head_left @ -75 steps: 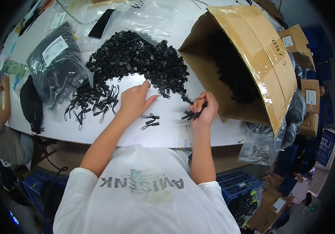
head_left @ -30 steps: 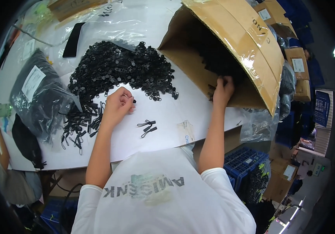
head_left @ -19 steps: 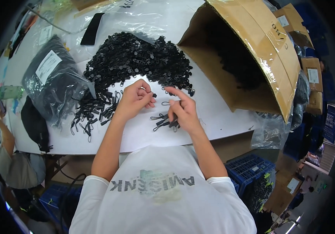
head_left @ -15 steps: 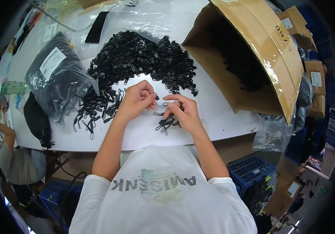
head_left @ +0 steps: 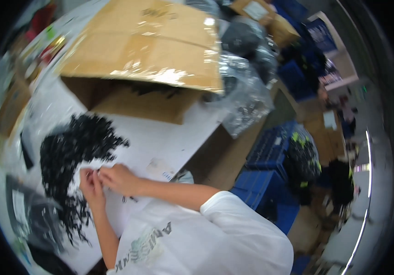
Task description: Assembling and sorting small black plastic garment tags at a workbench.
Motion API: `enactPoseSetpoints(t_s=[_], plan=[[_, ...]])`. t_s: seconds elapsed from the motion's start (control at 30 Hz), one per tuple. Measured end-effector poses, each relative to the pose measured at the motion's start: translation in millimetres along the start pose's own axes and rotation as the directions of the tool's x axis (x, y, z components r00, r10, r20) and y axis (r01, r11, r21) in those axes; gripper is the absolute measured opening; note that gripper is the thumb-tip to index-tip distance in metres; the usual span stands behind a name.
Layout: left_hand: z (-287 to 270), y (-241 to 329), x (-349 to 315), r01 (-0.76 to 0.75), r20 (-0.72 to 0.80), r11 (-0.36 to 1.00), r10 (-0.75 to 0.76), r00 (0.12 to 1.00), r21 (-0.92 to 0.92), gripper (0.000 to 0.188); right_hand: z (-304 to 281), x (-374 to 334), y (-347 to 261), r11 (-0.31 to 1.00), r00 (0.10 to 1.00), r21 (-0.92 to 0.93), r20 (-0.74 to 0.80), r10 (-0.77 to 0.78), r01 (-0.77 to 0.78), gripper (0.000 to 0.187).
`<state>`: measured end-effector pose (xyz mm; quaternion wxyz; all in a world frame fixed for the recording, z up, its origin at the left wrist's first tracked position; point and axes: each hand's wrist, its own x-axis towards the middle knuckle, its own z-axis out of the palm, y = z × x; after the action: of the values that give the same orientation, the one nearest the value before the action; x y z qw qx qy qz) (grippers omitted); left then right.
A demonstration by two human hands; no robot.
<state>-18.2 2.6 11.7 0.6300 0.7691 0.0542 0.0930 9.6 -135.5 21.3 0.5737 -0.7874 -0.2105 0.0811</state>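
Observation:
My left hand (head_left: 92, 188) and my right hand (head_left: 120, 179) meet over the white table, fingertips pinched together. A small black piece (head_left: 98, 171) shows as a dark spot between them; blur hides its exact shape. Beyond them lies a large curved heap of small black plastic pieces (head_left: 75, 144). Beside my left hand, black cord-loop pulls (head_left: 75, 220) lie spread on the table. A few more black cord loops (head_left: 130, 199) lie just below my right hand, partly covered by it.
A big open cardboard box (head_left: 146, 50) lies on its side at the far side, dark contents inside. A clear plastic bag (head_left: 247, 103) hangs by the table edge. A bagged black bundle (head_left: 34, 213) is at left. Blue crates (head_left: 270, 146) stand on the floor to the right.
The view has swung to the right and tilted, so the box and the floor crates fill more of it. My hands, apart before, are now together at the fingertips.

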Motion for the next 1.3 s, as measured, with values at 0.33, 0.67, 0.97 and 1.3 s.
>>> enactPoseSetpoints(t_s=[0.33, 0.67, 0.97, 1.3], plan=[[7, 14, 30, -0.151, 0.148, 0.978, 0.130, 0.980, 0.144, 0.008, -28, -4, -16, 0.935, 0.979, -0.307, 0.149, -0.139, 0.179, 0.019], [-15, -4, 43, -0.182, 0.161, 0.975, 0.161, 0.974, 0.126, 0.013, -18, 5, -24, 0.783, 0.966, -0.571, 0.210, -0.148, 0.244, 0.012], [-25, 0, 31, -0.047, 0.212, 0.999, 0.045, 0.976, 0.005, 0.017, -2, -2, -25, 0.649, 0.964, -0.728, 0.062, -0.259, 0.221, 0.013], [-13, 14, 15, -0.096, 0.291, 0.991, 0.066, 0.955, 0.092, 0.020, -9, -11, -33, 0.703, 0.994, -0.704, 0.096, -0.049, 0.103, 0.011]])
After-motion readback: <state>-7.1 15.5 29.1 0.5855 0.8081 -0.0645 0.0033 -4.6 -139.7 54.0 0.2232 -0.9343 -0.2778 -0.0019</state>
